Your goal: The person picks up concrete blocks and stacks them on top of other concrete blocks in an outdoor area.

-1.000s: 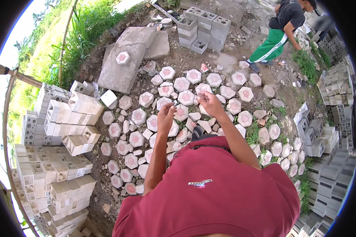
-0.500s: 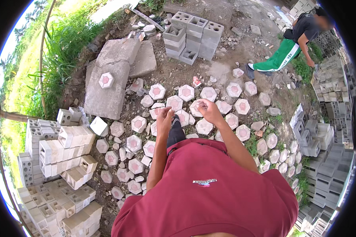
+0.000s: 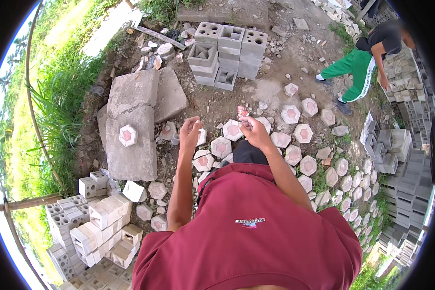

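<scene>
In the head view, the left hand (image 3: 190,132) and right hand (image 3: 256,134) have advanced toward the hollow-block stack (image 3: 229,51) beyond the fingers; hexagonal pavers (image 3: 232,130) lie between and below. Fingers half-curl, nearly pinching; I cannot tell whether they hold anything.

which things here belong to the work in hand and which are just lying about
Likely in the work, judging by nearness:
left hand and right hand, any hold unclear; pink-centred hexagonal pavers around them

Seemingly just lying about:
cracked concrete slab; stacked grey hollow blocks; pale blocks at lower left; plank
</scene>
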